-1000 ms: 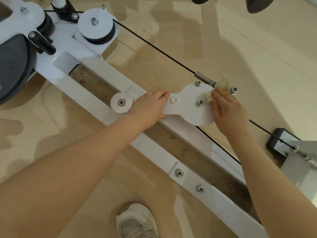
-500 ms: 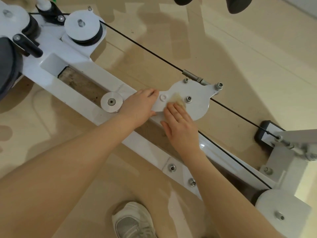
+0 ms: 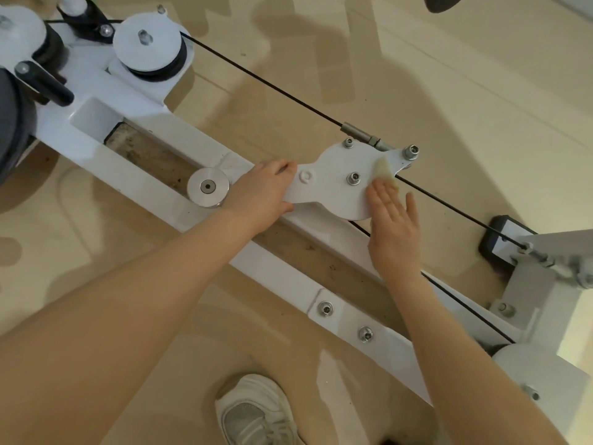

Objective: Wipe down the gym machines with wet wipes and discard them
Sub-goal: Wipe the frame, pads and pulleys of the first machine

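A white gym machine frame (image 3: pixel 276 271) runs diagonally across the floor from upper left to lower right. A white cam plate (image 3: pixel 337 191) with bolts sits on it, joined to a black cable (image 3: pixel 266 81). My left hand (image 3: pixel 263 194) grips the plate's narrow left end, fingers curled over its edge. My right hand (image 3: pixel 393 226) lies flat with straight fingers on the plate's right edge, pressing a yellowish wet wipe (image 3: pixel 383 168) that sticks out beyond the fingertips.
White pulleys (image 3: pixel 149 43) and a black lever (image 3: pixel 45 81) sit at the upper left. A round metal knob (image 3: pixel 208 186) is beside my left hand. A grey bracket (image 3: pixel 542 281) stands at the right. My white shoe (image 3: pixel 253 412) is on the beige floor below.
My right hand slid with the wipe from the plate's left-middle to its right edge. The left hand stayed on the plate's narrow end.
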`<state>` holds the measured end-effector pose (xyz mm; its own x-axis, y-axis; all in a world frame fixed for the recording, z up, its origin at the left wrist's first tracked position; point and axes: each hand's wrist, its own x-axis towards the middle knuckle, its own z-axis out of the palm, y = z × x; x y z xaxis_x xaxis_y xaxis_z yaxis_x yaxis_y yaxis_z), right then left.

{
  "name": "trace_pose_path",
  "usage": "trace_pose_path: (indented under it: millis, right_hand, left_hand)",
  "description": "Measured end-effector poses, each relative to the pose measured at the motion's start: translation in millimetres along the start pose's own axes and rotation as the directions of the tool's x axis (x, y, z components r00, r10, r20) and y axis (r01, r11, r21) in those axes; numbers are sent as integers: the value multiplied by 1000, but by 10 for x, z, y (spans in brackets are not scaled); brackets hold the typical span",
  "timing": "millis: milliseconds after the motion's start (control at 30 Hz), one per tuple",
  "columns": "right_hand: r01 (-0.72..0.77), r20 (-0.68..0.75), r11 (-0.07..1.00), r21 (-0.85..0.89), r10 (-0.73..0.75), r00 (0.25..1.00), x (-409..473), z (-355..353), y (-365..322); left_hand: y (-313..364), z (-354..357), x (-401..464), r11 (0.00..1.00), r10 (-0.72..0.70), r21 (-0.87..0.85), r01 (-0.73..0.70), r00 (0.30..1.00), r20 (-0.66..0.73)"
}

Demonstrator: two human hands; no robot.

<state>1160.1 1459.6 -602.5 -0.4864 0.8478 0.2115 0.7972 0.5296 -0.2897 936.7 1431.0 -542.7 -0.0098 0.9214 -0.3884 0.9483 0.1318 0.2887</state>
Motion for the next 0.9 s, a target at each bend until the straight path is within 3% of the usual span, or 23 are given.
trace_pose_path:
  millis: [133, 267, 333, 400, 533, 600, 733, 900]
  right_hand:
    - [-97, 220, 992, 76, 78, 972, 432, -103, 152]
    - [59, 362, 998, 2, -56, 931, 753, -141, 270]
    - [90, 347, 992, -87, -54, 936, 728, -157, 302]
    - [14, 282, 993, -120, 20, 959, 627, -156, 282]
    - [-218, 145, 973, 81, 204, 968, 346, -142, 119]
    - [-257, 94, 960, 114, 247, 965, 195, -131, 40]
    - [-94, 77, 987, 131, 85, 993, -85, -63, -302]
    - [104, 216, 985, 137, -132, 968, 23, 32, -743]
  left_hand:
    - [-11, 10, 8, 1000, 7, -8, -7, 1000, -7]
    - [-20, 6, 7, 1000, 7, -22, -7, 1000, 3]
    - [-32, -6, 11, 1000, 19, -25, -19, 1000, 9]
    - [-49, -16, 17, 999, 24, -28, -23, 1000, 14]
    - [-58, 14, 9, 999, 32, -34, -32, 999, -1]
    - [-64, 33, -2, 999, 43, -23, -43, 999, -22]
    - [-73, 44, -9, 998, 40, -39, -41, 999, -38]
    - [-97, 41, 8, 999, 49, -10, -49, 999, -23]
